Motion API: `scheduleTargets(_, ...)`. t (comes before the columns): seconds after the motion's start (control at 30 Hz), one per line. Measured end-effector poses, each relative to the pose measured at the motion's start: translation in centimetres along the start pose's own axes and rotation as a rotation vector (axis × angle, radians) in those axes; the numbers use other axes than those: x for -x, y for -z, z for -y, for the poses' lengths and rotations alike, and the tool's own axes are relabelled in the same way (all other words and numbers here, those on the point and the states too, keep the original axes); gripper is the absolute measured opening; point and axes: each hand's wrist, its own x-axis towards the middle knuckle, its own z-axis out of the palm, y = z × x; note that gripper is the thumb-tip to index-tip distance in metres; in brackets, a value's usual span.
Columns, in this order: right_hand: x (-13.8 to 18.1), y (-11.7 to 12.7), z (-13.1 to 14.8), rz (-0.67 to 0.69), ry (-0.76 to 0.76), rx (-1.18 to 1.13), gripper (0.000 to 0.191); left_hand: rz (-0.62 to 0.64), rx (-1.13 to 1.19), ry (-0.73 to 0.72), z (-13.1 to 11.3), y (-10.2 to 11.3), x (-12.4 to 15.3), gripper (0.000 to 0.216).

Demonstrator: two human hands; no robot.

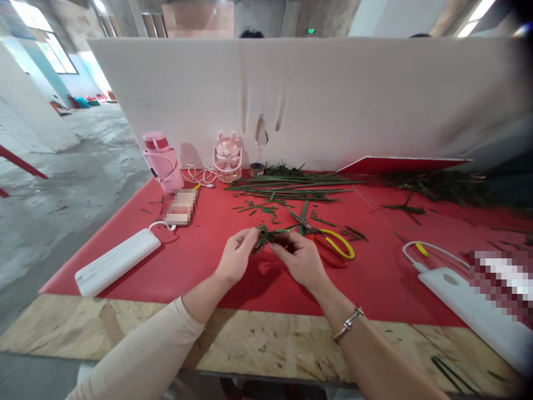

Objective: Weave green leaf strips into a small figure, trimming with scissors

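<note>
My left hand and my right hand meet over the red table mat. Both pinch a small folded piece of green leaf strips held between them, just above the mat. The left fingers close on its left end, the right fingers curl around its right side. A silver bracelet sits on my right wrist. Yellow-handled scissors lie on the mat just right of my right hand, blades pointing toward the leaf pile.
A pile of long green leaf strips lies behind the hands, with more at the far right. A pink bottle, a pink cat-shaped cup, a white power bank and another white device stand around. A white board walls the back.
</note>
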Motion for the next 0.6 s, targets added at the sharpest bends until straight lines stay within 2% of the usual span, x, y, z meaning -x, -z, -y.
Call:
scheduleTargets(0.1, 0.0, 0.2, -0.1, 0.009, 0.136, 0.171, 0.011, 0.076, -0.077, -0.075, 0.2, -0.1, 0.0, 0.024)
scheduleTargets(0.2, 0.0, 0.3, -0.1, 0.026, 0.247, 0.241, 0.011, 0.112, -0.148, -0.107, 0.6, 0.1, -0.3, 0.015)
scheduleTargets(0.4, 0.4, 0.6, 0.2, -0.068, 0.433, 0.420, 0.030, 0.003, -0.226, -0.207, 0.7, 0.4, -0.2, 0.015)
scheduleTargets(0.53, 0.5, 0.8, 0.3, -0.038, 0.478, 0.406, 0.014, 0.008, -0.262, -0.236, 0.8, 0.2, 0.1, 0.019)
scheduleTargets(0.6, 0.5, 0.8, 0.4, -0.010, 0.513, 0.388, 0.013, 0.002, -0.199, -0.229, 1.0, 0.1, 0.1, 0.021)
